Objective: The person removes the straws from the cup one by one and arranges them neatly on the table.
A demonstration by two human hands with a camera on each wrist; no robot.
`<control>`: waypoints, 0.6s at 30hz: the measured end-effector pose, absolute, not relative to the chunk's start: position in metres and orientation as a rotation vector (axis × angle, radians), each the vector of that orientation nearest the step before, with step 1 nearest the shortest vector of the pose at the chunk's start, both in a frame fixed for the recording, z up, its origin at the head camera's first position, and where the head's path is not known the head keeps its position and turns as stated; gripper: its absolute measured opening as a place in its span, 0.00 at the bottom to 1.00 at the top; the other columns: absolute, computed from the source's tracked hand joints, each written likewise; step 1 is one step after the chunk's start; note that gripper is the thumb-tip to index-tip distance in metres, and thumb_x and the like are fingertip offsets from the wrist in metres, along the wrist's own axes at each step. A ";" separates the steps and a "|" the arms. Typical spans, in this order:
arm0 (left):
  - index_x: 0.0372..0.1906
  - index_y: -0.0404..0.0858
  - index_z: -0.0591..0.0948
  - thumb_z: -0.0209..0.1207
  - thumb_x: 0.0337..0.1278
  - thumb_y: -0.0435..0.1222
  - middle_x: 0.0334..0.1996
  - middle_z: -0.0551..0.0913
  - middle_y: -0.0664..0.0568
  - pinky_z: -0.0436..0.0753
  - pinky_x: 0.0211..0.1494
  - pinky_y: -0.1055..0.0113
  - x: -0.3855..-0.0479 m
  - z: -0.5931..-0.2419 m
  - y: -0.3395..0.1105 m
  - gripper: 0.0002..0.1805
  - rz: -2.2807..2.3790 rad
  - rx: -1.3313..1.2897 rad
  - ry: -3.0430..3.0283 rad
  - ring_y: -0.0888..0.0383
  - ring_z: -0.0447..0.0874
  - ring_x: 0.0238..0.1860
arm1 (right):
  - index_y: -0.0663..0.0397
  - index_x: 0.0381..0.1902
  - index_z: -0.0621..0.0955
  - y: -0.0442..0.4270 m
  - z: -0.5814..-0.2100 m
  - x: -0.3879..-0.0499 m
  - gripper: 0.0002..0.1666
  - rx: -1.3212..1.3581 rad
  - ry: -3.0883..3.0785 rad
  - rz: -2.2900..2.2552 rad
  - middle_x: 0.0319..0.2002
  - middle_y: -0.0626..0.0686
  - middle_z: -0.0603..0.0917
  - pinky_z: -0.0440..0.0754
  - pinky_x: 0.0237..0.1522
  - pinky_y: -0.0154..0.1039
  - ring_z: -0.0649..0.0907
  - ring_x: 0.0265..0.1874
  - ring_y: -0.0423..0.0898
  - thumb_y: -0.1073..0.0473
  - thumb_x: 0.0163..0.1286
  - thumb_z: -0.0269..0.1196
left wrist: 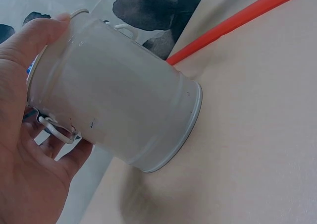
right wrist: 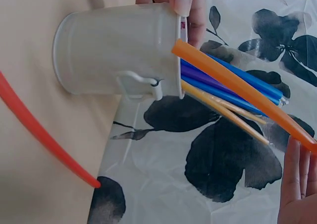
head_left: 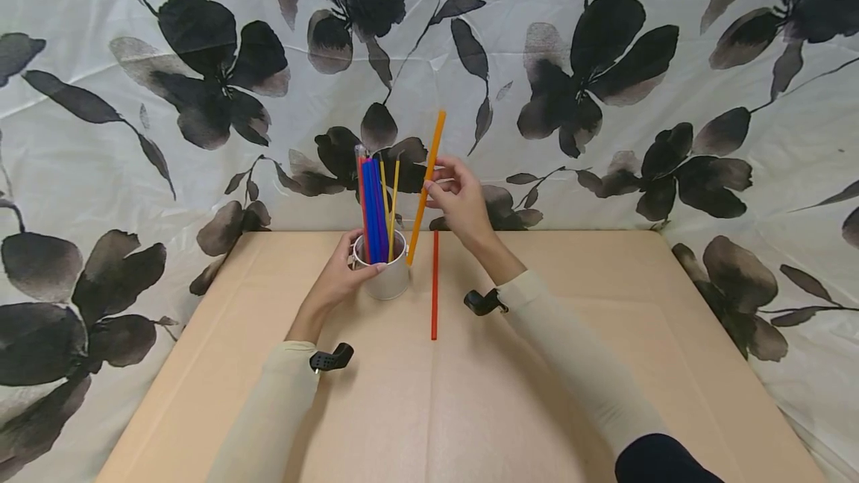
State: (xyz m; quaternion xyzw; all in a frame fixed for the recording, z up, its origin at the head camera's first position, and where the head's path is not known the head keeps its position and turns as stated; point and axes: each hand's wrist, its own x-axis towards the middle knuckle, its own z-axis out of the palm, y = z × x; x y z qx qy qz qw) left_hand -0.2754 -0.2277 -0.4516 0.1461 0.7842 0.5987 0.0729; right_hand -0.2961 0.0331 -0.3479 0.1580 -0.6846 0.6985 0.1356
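Note:
A whitish metal pot with small side handles holds several blue, yellow and red sticks. My left hand grips the pot around its rim, the thumb on the near side; the left wrist view shows the pot wall close up beside the hand. My right hand pinches an orange stick that leans, its lower end beside the pot's rim. In the right wrist view the orange stick crosses outside the pot's mouth, over the other sticks.
A red stick lies on the table, right of the pot. Behind the table's far edge hangs a white cloth with dark flowers. Black wrist devices sit over both sleeves.

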 end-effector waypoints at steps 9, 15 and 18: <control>0.77 0.40 0.57 0.70 0.59 0.37 0.76 0.61 0.40 0.49 0.80 0.39 -0.261 -0.429 -0.224 0.46 1.780 0.403 2.340 0.41 0.53 0.79 | 0.62 0.63 0.75 0.043 -0.356 -0.294 0.24 0.400 -2.072 2.081 0.44 0.58 0.77 0.89 0.42 0.53 0.84 0.37 0.47 0.69 0.71 0.63; 0.76 0.36 0.56 0.70 0.59 0.35 0.75 0.60 0.36 0.51 0.80 0.40 -0.258 -0.421 -0.225 0.47 1.776 0.406 2.319 0.39 0.54 0.78 | 0.60 0.63 0.76 0.053 -0.363 -0.290 0.23 0.339 -2.183 2.021 0.42 0.56 0.77 0.90 0.40 0.45 0.83 0.34 0.46 0.67 0.71 0.64; 0.76 0.35 0.55 0.70 0.58 0.35 0.75 0.60 0.36 0.52 0.80 0.40 -0.258 -0.419 -0.225 0.47 1.773 0.407 2.311 0.39 0.54 0.78 | 0.61 0.62 0.76 0.056 -0.366 -0.290 0.23 0.309 -2.194 2.034 0.41 0.56 0.78 0.89 0.41 0.48 0.83 0.33 0.46 0.68 0.70 0.64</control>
